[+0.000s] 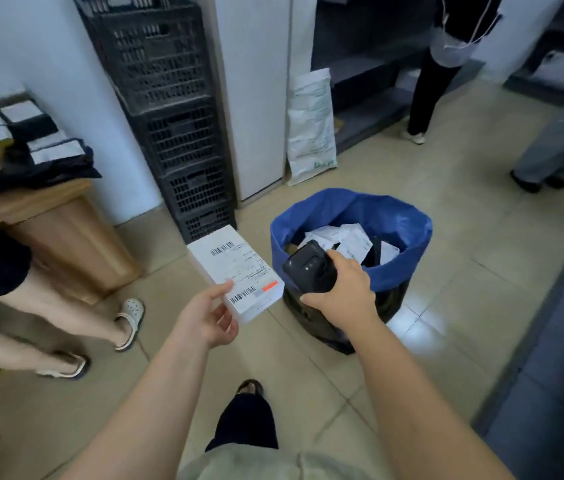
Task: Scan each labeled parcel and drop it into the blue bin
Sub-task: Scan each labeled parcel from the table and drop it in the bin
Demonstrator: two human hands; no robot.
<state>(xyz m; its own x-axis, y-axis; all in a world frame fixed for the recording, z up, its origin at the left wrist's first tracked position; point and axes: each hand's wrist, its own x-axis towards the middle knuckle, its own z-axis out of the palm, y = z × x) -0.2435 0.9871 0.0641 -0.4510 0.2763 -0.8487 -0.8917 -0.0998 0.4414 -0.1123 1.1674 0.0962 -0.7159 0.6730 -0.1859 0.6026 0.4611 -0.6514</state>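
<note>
White parcel (235, 271) sat label-up in left grip (209, 320), thumb pinching near corner, just left of blue bin (405, 216); right grip (346, 289) curled round scanner (310, 268). Scanner needed squaring to barcode (243, 295), parcel kept flat.

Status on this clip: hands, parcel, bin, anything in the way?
Left hand holds white parcel, label up. Right hand grips black scanner beside it. Blue bin just beyond, other parcels inside. Bin mouth unblocked.
</note>
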